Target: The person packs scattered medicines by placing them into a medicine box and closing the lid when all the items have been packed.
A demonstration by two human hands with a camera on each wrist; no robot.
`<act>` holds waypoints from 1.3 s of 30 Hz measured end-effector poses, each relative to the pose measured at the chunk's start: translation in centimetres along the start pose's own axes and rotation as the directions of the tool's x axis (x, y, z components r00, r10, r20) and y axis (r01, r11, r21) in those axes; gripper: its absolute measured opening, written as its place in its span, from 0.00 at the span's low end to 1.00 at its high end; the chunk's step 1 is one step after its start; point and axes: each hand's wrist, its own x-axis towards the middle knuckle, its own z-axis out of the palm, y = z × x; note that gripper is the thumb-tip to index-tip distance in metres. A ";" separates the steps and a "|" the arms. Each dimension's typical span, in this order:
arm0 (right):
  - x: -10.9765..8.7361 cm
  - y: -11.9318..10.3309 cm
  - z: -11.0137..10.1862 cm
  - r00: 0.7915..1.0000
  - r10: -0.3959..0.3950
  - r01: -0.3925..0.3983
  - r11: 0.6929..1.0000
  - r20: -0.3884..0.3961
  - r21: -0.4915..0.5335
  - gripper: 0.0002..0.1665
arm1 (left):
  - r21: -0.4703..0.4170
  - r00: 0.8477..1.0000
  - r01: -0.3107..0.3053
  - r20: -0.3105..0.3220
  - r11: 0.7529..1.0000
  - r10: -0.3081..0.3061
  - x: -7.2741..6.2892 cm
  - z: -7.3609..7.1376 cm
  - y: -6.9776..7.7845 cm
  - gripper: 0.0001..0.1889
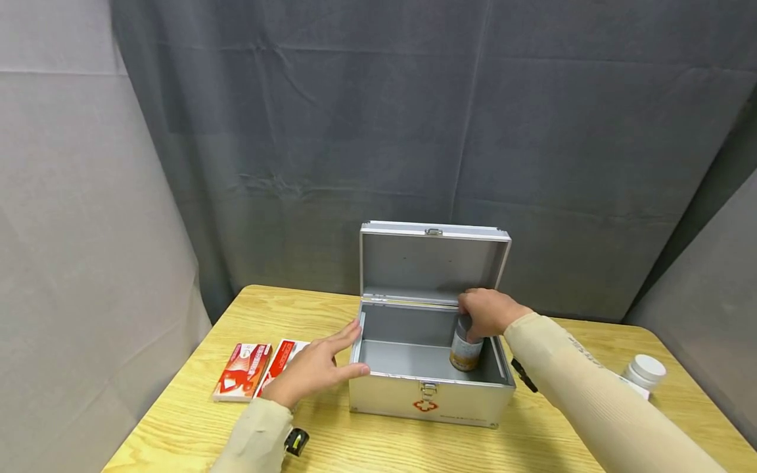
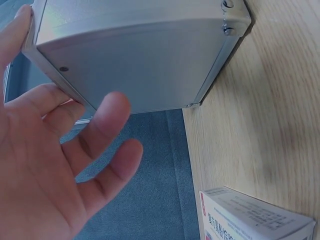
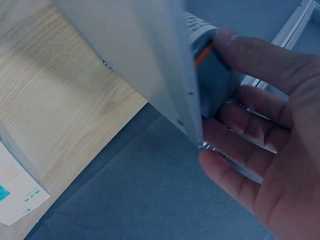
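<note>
A silver first-aid box [image 1: 390,395] with a red cross on its front stands with its lid [image 1: 428,266] raised. Inside its right end, my right hand [image 1: 492,311] grips a bottle [image 1: 465,353] by its dark grey cap, thumb and fingers round it. The bottle is upright and partly hidden by the hand. In the right wrist view, the box wall covers much of the bottle [image 3: 212,75]. At the box's left side, my left hand [image 1: 319,369] touches the rim, its fingers loosely spread; in the left wrist view the palm of the left hand [image 2: 45,155] shows.
Two red-and-white medicine boxes, one flat [image 1: 241,372] and one partly behind my left hand [image 1: 278,362], lie left of the box on the wooden table [image 1: 301,302]. To the right, a white bottle [image 1: 644,371] sits beside a white carton [image 1: 635,386]. Grey curtains enclose the table.
</note>
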 end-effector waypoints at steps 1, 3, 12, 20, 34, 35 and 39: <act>0.0 0.1 0.0 1.000 0.002 -0.002 1.000 -0.004 0.000 0.24 | -0.001 1.000 0.001 0.000 1.000 -0.001 0.0 0.0 0.0 0.41; 0.0 0.1 0.1 1.000 0.012 -0.012 1.000 -0.004 0.005 0.23 | -0.004 1.000 -0.001 0.000 1.000 0.001 0.0 0.1 -0.1 0.41; -0.4 0.2 -0.1 0.999 0.024 -0.025 0.999 0.029 0.041 0.22 | -0.006 1.000 0.003 0.006 1.000 -0.003 0.0 0.0 0.0 0.41; -1.1 0.7 -0.4 0.999 -0.002 -0.004 0.990 0.047 0.138 0.19 | 0.000 1.000 0.008 0.013 1.000 -0.008 0.1 -0.3 -0.2 0.42; -2.8 1.3 -0.4 0.995 -0.036 0.051 0.985 -0.093 0.167 0.15 | 0.017 0.997 -0.062 0.046 0.998 0.062 0.0 -0.5 -0.4 0.42; -3.2 1.5 -0.4 0.989 -0.034 0.059 0.982 -0.142 0.179 0.12 | 0.016 0.996 -0.069 0.049 0.997 0.068 -0.1 -0.5 -0.4 0.42; -4.9 3.2 -0.4 0.945 0.014 0.062 0.973 -0.326 0.223 0.07 | 0.027 0.995 -0.091 0.048 0.995 0.090 0.0 -0.5 -0.3 0.41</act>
